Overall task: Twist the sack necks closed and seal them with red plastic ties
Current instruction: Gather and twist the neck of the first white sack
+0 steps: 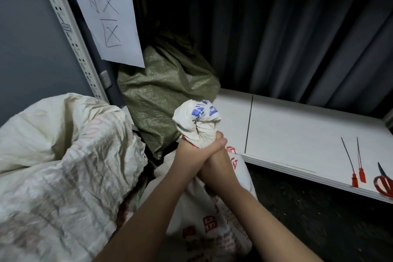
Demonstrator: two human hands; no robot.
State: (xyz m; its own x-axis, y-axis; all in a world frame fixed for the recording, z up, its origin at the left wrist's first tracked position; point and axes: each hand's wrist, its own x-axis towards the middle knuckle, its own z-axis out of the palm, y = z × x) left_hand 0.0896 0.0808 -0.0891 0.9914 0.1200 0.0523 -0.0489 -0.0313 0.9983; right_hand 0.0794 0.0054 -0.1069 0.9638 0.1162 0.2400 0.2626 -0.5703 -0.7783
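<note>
Gripping the twisted neck of a white woven sack with red print, both hands clasped together just below the bunched blue-printed top. Left hand wrapped round the neck from the left, fingers curled tight; right hand closed round it from the right, thumb up against the fabric. A sliver of red showing at the neck just above the left hand, too small to tell what it is.

Two loose red plastic ties lying side by side on the white shelf board, well to the right of the hands, near its front edge, thin tails pointing far. Red-handled scissors just right of the ties, cut off by the frame edge.

Crowded on the left: a large crumpled cream woven sack close beside the left forearm, and an olive-green woven sack just behind the held neck. A handwritten white paper sign hanging above the green sack. Open shelf surface stretching right between neck and ties; dark floor below the shelf edge.
</note>
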